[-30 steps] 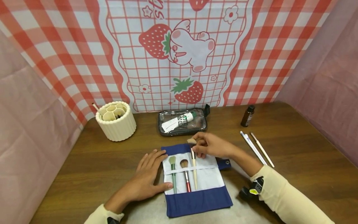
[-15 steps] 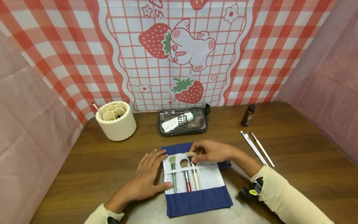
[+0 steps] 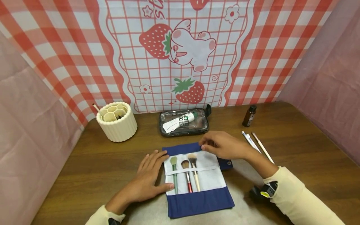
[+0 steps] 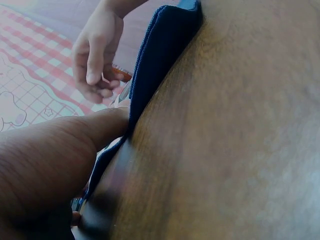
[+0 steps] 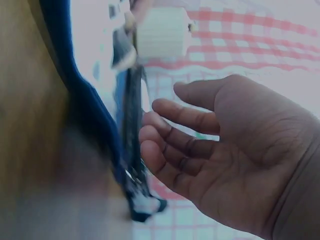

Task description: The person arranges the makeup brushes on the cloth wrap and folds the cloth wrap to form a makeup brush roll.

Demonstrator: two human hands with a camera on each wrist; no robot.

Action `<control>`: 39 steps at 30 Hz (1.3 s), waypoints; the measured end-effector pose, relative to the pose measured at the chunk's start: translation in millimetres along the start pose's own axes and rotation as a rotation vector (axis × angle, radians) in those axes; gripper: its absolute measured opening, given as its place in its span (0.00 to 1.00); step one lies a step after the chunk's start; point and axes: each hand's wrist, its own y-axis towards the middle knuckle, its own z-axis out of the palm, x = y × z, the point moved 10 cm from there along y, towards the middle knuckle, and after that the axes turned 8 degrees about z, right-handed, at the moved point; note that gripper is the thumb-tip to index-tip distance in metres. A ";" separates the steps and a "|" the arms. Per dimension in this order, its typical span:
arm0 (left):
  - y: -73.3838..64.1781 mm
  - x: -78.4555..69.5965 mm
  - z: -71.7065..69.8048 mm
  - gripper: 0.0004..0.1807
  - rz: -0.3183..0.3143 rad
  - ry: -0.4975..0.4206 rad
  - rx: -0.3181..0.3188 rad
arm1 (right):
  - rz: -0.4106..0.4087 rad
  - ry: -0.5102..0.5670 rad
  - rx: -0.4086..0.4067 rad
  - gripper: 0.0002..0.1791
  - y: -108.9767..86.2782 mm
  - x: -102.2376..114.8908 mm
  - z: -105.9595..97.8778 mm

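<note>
A navy-and-white fabric brush roll point(image 3: 201, 203) lies unfolded at the near middle of the wooden table point(image 3: 84, 187), with a green brush point(image 3: 175, 179), a red-handled brush point(image 3: 187, 178) and a cream-handled brush point(image 3: 197, 179) side by side in its left half, bristles toward the far edge, all passing under a white elastic band point(image 3: 208, 168). The left hand point(image 3: 143, 182) lies flat with fingers spread along the roll's left edge, thumb over the white cloth near the green brush, gripping nothing. The right hand point(image 3: 225, 146) is at the roll's far right corner, its fingers loosely bent and thumb apart from them, holding nothing; whether its fingertips touch the cloth I cannot tell. The roll looks light and limp, likely to ruck or slide unless pressed flat, so an edge or corner is the sensible hold. The brushes should be light and stiff along the handle, perhaps a little slick where smooth, while their bristles look soft and easily splayed; the metal collar or upper handle is a better place to pinch. Three slim brushes point(image 3: 254, 143) lie to the right, near a dark bottle point(image 3: 249, 117); beyond the roll sits a clear zip pouch point(image 3: 202, 125).
</note>
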 end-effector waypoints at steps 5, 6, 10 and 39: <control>0.2 -0.8 -0.8 0.53 0.001 -0.004 -0.002 | 0.138 -0.075 -0.128 0.06 -13.4 -23.7 -38.5; 0.2 -1.0 -1.1 0.53 0.001 -0.003 -0.002 | 0.176 -0.085 -0.147 0.05 -16.7 -30.0 -45.6; 0.4 -1.3 -1.2 0.53 0.003 0.004 -0.004 | 0.313 -0.164 -0.196 0.04 -31.5 -56.1 -68.3; 0.5 -0.3 1.0 0.54 -0.007 0.006 0.018 | 0.617 -0.323 -0.023 0.16 -72.1 -137.3 -55.1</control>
